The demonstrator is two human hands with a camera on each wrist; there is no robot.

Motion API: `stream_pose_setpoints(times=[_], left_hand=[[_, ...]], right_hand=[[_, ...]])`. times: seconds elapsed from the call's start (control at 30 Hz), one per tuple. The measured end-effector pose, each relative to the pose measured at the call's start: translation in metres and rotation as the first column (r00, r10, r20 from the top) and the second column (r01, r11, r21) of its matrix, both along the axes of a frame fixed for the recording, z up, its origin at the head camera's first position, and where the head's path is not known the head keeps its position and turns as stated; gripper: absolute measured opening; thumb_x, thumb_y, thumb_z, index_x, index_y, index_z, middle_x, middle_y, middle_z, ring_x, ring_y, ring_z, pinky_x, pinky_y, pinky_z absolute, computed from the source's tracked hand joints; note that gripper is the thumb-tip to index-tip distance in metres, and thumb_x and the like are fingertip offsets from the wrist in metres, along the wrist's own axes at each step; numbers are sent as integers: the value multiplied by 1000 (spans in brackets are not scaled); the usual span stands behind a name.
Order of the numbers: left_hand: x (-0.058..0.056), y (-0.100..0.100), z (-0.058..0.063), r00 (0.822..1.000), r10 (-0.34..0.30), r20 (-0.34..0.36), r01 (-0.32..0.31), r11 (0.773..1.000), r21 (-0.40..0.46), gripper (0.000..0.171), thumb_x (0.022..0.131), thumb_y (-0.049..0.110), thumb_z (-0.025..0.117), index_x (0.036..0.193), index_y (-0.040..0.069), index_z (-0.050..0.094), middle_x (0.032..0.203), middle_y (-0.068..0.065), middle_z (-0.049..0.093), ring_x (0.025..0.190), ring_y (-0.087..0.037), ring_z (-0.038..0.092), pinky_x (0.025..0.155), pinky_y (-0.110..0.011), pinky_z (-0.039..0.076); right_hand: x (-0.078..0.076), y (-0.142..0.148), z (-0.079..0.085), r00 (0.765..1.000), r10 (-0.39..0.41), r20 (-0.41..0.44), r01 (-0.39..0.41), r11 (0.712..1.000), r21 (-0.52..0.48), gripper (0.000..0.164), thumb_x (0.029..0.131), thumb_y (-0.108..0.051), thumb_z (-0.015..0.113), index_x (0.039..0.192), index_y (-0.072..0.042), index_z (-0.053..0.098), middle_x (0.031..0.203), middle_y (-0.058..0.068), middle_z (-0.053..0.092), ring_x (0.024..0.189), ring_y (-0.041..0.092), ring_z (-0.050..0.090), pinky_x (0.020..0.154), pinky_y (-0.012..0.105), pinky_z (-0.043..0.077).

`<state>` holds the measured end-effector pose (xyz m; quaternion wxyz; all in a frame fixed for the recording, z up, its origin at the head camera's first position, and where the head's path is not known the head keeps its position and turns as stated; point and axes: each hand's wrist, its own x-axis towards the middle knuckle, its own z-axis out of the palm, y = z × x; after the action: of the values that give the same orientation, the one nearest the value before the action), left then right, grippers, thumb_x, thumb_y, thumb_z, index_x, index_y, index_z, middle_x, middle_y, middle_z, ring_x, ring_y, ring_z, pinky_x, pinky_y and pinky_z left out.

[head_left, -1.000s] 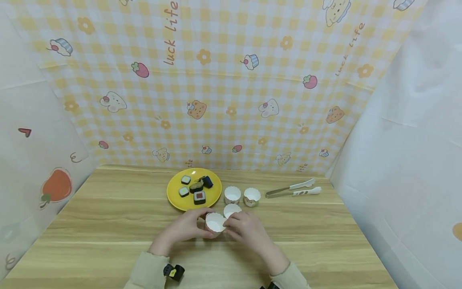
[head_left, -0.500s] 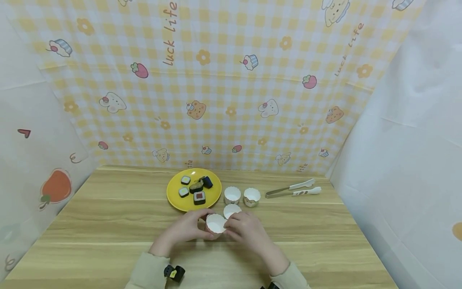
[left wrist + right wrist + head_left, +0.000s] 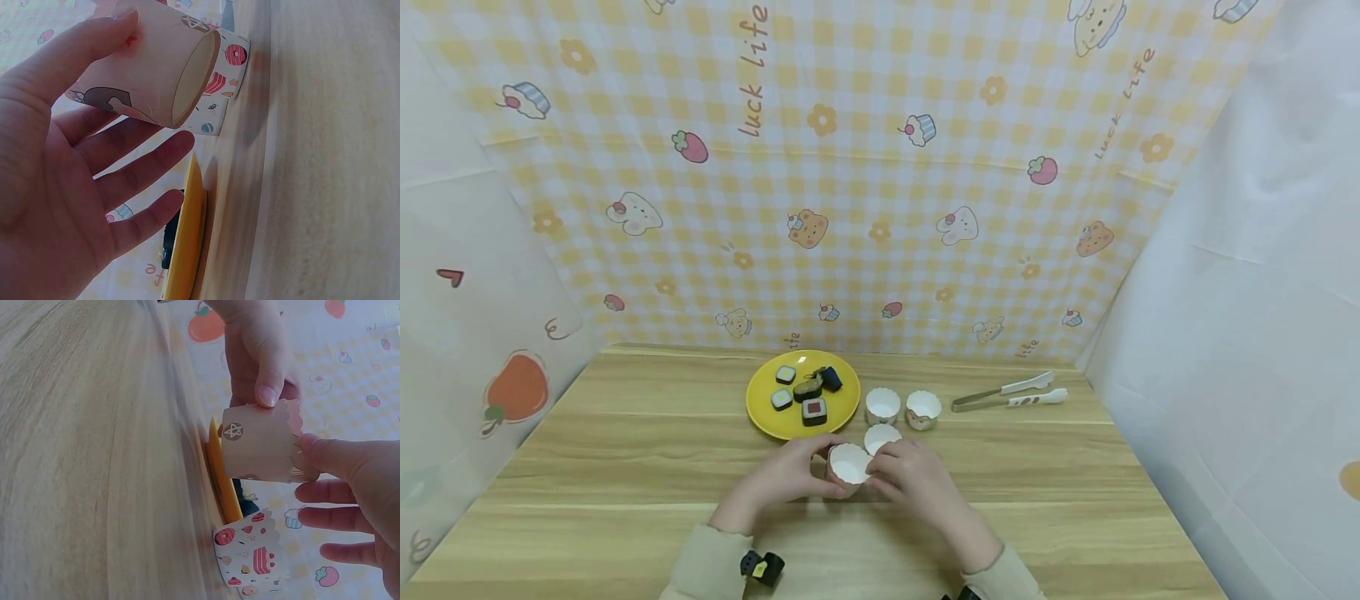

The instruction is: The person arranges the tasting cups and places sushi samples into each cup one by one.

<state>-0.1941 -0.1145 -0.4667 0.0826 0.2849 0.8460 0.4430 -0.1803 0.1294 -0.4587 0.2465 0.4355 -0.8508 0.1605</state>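
A pale pink paper baking cup [image 3: 848, 463] with a scalloped rim is between both hands, mouth up, in front of the plate. My left hand [image 3: 784, 472] holds its left side between thumb and fingers; in the left wrist view the thumb lies on the printed wall of the baking cup [image 3: 140, 69]. My right hand [image 3: 917, 482] pinches the rim on the other side, as the right wrist view shows, its other fingers spread. The cup's base seems slightly above the table. Just behind the right fingers stands another white-lined baking cup [image 3: 882, 437], partly hidden.
Two more baking cups, one left [image 3: 882, 406] and one right [image 3: 923, 408], stand behind. A yellow plate [image 3: 763, 410] bearing several sushi pieces [image 3: 814, 409] lies back left. Tongs [image 3: 981, 402] with white ends lie at the right. A checked cloth [image 3: 880, 267] hangs behind the wooden table [image 3: 587, 467].
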Motion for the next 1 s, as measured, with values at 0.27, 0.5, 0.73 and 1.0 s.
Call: stream_pose_setpoints(times=[0.27, 0.5, 0.73, 1.0], left_hand=[[0, 0, 0, 1000, -10, 13, 10, 1000, 24, 64, 72, 34, 84, 128, 14, 58, 110, 9, 62, 102, -16, 57, 91, -46, 44], [0, 0, 1, 1000, -16, 10, 16, 1000, 26, 65, 73, 33, 83, 128, 12, 58, 111, 8, 62, 102, -15, 57, 91, -45, 45], [0, 0, 1, 1000, -13, 8, 12, 1000, 26, 64, 73, 32, 83, 128, 11, 58, 110, 8, 62, 102, -15, 57, 92, -46, 44], [0, 0, 0, 1000, -6, 11, 5, 999, 34, 62, 73, 33, 84, 126, 12, 59, 109, 8, 63, 102, -15, 57, 92, -46, 44]], right_hand=[[-1, 1, 1, 1000, 3, -11, -3, 1000, -15, 14, 77, -27, 79, 84, -19, 71, 86, -9, 64, 83, 9, 60, 79, 30, 50], [-1, 3, 4, 1000, 12, -3, -12, 998, -54, 14, 75, -24, 80, 84, -18, 71, 85, -9, 65, 83, 10, 60, 79, 32, 49], [-1, 3, 7, 1000, 19, -5, -19, 997, -81, 13, 75, -22, 81, 83, -17, 71, 84, -8, 65, 82, 10, 60, 79, 30, 49], [-1, 5, 9, 999, 26, -22, -28, 995, -95, 15, 74, -20, 82, 82, -15, 70, 85, -7, 65, 80, 11, 60, 75, 32, 50]])
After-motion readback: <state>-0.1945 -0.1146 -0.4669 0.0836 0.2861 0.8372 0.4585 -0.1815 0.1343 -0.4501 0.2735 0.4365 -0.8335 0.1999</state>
